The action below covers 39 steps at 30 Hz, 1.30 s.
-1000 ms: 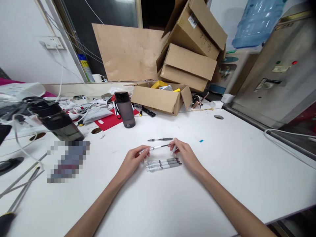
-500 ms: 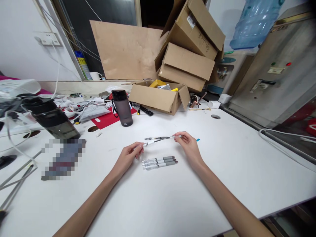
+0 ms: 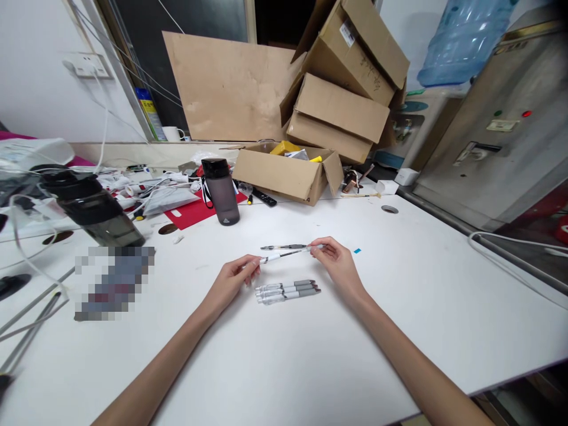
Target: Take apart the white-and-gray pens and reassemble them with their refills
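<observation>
- The pen (image 3: 284, 255), at centre frame, is held just above the worktop (image 3: 399, 307) and spans both hands.
- The left hand (image 3: 231, 283) has its fingertips pinched together on the pen's pale end.
- The right hand (image 3: 339, 264) has its fingertips closed on the opposite end.
- Judged best handling: keep both grips light and in line with the pen, clear of the 3 pens (image 3: 286, 291) below and the lone pen (image 3: 284, 247) just above.

**Clearance check**

We've got bare table (image 3: 399, 296) open right and near edge. Between left hand (image 3: 233, 283) and right hand (image 3: 338, 266): held pen (image 3: 284, 254) spans the gap, three pens (image 3: 287, 291) nearer us, loose pen (image 3: 284, 247) just beyond. Bottle (image 3: 220, 191), open box (image 3: 284, 174) block the far side; dark flask (image 3: 95, 207) the left.
</observation>
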Tool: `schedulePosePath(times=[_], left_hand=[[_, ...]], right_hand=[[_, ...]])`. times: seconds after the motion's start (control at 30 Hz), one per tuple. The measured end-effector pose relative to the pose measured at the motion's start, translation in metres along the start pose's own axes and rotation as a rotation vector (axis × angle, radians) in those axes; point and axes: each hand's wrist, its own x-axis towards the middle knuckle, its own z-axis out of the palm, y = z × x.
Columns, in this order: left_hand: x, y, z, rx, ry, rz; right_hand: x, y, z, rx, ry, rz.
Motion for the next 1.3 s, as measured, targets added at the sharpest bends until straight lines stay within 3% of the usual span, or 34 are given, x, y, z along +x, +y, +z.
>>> schedulePosePath(times=[0.17, 0.4, 0.87, 1.0, 1.17, 1.3], left_hand=[[0.000, -0.002, 0.001, 0.018, -0.006, 0.012], [-0.004, 0.003, 0.007, 0.042, -0.066, 0.042], [-0.008, 0.013, 0.005, 0.073, -0.062, 0.076], [-0.006, 0.011, 0.004, 0.065, -0.034, 0.082], [-0.006, 0.011, 0.004, 0.043, -0.045, 0.086], [-0.006, 0.009, 0.005, 0.036, -0.049, 0.070]], right_hand=[[-0.004, -0.003, 0.004, -0.027, -0.049, -0.010], [-0.014, -0.009, 0.017, -0.062, -0.233, 0.032], [-0.020, -0.011, 0.015, -0.213, -0.300, 0.053], [-0.017, -0.013, 0.010, -0.199, -0.311, 0.004], [-0.015, -0.013, 0.007, -0.137, -0.425, 0.125], [-0.015, -0.013, 0.007, -0.139, -0.398, 0.086]])
